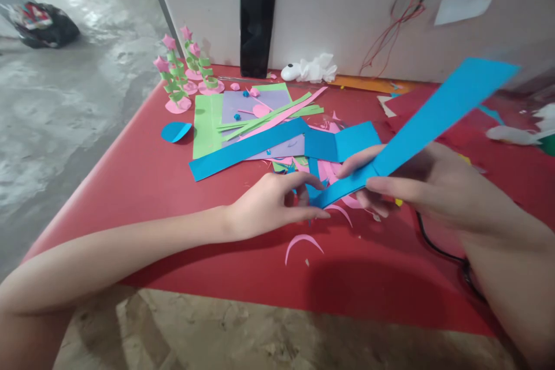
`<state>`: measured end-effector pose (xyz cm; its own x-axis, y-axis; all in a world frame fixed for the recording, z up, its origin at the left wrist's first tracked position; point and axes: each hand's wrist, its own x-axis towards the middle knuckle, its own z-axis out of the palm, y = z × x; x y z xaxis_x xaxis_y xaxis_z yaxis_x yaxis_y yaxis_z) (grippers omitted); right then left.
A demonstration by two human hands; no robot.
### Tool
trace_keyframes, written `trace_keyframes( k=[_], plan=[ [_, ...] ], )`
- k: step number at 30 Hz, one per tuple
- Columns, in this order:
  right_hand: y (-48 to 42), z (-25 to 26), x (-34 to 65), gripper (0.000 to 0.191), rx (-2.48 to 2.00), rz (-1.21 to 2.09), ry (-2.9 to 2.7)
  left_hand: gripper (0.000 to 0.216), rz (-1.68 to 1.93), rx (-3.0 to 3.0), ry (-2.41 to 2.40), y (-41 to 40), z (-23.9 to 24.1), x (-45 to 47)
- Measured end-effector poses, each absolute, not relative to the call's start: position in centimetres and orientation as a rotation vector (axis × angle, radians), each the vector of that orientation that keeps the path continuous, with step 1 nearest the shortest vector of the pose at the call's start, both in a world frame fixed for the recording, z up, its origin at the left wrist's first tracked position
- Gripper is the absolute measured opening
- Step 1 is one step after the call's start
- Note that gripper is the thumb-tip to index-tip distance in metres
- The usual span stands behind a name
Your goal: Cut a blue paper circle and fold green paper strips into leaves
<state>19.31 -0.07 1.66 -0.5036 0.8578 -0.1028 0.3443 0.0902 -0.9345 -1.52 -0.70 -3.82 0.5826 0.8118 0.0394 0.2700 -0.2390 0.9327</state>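
Note:
A long blue paper strip (442, 118) is held over the red table (173, 260), slanting up to the right. My right hand (416, 182) pinches it near its middle between thumb and fingers. At the strip's lower left end, the thumb and fingers of my left hand (277, 202) close on the paper. Just behind lies another blue strip (247, 150) with folds in it, on top of green and purple sheets (208, 127). A blue paper circle (176, 132), partly bent up, lies to the left.
Pink paper flowers with green stems (176, 78) stand at the back left. A black phone (257, 29) leans on the white panel, beside a white glue bottle (291, 71). Paper scraps (303, 243) and a dark cable (437, 245) lie near the front.

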Motion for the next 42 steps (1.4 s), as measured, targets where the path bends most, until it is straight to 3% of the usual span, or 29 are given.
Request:
trace_keyframes(
  k=[8, 13, 18, 29, 35, 37, 39, 42],
  plan=[
    [1.2, 1.0, 20.0, 0.021, -0.985, 1.437, -1.643, 0.019, 0.883, 1.368, 0.75, -0.6, -3.9, -1.7],
    [1.8, 0.6, 19.3, 0.021, -1.083, 1.172, -1.415, 0.01, 1.036, 1.223, 0.728, -0.6, -3.9, -1.5],
    [2.1, 0.5, 18.9, 0.014, -1.088, 1.047, -1.351, 0.015, 1.148, 1.072, 0.689, 0.1, -4.0, -1.5],
    [3.1, 0.7, 20.5, 0.009, -1.051, 1.06, -1.402, 0.017, 1.336, 1.224, 0.598, -0.3, -3.1, -1.9],
    [2.7, 1.5, 21.8, 0.014, -1.122, 1.191, -1.668, 0.026, 1.06, 1.263, 0.507, 2.3, -3.4, -3.0],
    [2.1, 1.3, 21.0, 0.014, -1.168, 1.231, -1.778, 0.018, 0.844, 1.147, 0.591, 2.9, -3.3, -3.0],
    [1.4, 1.0, 19.7, 0.015, -1.21, 1.235, -1.856, 0.03, 0.593, 1.133, 0.636, 2.6, -3.0, -2.7],
    [0.5, 0.7, 17.7, 0.01, -1.215, 1.163, -1.898, 0.015, 0.371, 1.304, 0.682, 1.5, -2.0, -2.3]
  ],
)
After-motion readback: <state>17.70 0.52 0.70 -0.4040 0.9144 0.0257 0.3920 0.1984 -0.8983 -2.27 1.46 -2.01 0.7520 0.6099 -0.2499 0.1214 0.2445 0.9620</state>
